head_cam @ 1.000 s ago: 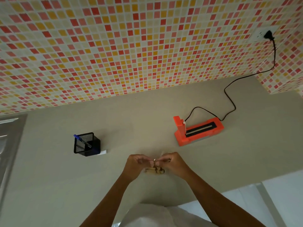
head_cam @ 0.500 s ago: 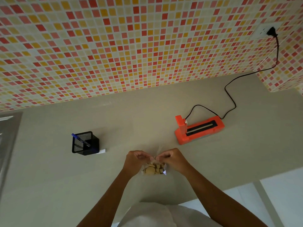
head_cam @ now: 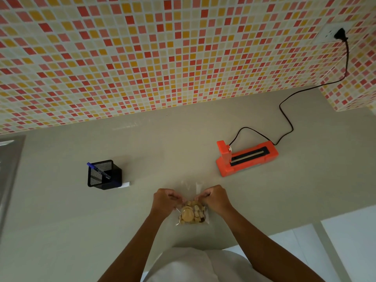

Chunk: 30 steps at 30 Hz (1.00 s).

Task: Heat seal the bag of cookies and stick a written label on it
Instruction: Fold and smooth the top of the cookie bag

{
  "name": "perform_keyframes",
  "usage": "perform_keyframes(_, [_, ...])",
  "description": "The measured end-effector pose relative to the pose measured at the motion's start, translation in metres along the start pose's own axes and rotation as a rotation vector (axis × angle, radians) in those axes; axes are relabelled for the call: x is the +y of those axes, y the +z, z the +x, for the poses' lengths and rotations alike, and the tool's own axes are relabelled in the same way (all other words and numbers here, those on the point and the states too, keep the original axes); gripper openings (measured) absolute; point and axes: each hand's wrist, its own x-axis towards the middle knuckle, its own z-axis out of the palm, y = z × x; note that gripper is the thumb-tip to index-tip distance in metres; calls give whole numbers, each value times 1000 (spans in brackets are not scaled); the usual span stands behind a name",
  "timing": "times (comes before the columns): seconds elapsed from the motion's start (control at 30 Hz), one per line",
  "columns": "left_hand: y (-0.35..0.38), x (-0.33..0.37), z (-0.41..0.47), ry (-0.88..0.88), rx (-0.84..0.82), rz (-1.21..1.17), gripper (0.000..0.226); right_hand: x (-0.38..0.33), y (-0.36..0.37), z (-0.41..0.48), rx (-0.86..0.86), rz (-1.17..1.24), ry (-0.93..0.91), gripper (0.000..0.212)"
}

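- My left hand [head_cam: 165,202] and right hand [head_cam: 216,199] both pinch the top of the bag of cookies [head_cam: 192,214], near the front edge of the counter [head_cam: 173,143].
- Bare counter lies between my right hand and the orange heat sealer [head_cam: 247,157], so a hand could pass straight there.
- Its black cord [head_cam: 286,121] loops behind it up to the wall socket, crossing the far right corner.
- Well apart on my left stands the mesh pen holder [head_cam: 103,175], with a white label pad [head_cam: 126,184] just beside it.
- The tiled wall [head_cam: 162,58] closes the back.
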Motion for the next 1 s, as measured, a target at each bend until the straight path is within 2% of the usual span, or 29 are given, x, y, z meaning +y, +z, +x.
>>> perform_keyframes(0.2, [5, -2, 2, -18, 66, 65, 16, 5, 2, 3, 40, -67, 27, 23])
perform_keyframes(0.3, [10, -2, 1, -38, 132, 208, 22, 4, 5, 2, 66, -122, 42, 22])
perform_keyframes(0.43, [11, -2, -1, -72, 187, 321, 30, 3, 7, 0, 120, -149, 70, 49])
perform_keyframes(0.53, [12, -3, 1, -70, 199, 403, 39, 6, 8, 2, 120, -188, 86, 37])
perform_keyframes(0.63, [10, -5, 4, -41, 221, 462, 43, 8, 6, 3, 144, -200, 111, 38])
perform_keyframes(0.73, [9, -9, 5, 23, 244, 464, 44, 7, 6, 0, 200, -200, 79, 44])
perform_keyframes(0.8, [9, -14, 6, 113, 232, 458, 44, 9, 10, -1, 190, -204, -32, 42])
perform_keyframes(0.87, [10, -22, 9, 274, 196, 469, 40, 14, 14, -2, 155, -195, -170, 40])
perform_keyframes(0.93, [8, -30, 14, 448, 148, 490, 28, 20, 12, -1, 92, -228, -298, 36])
perform_keyframes(1.0, [4, -33, 19, 533, 96, 558, 18, 26, 10, 5, -7, -258, -405, 32])
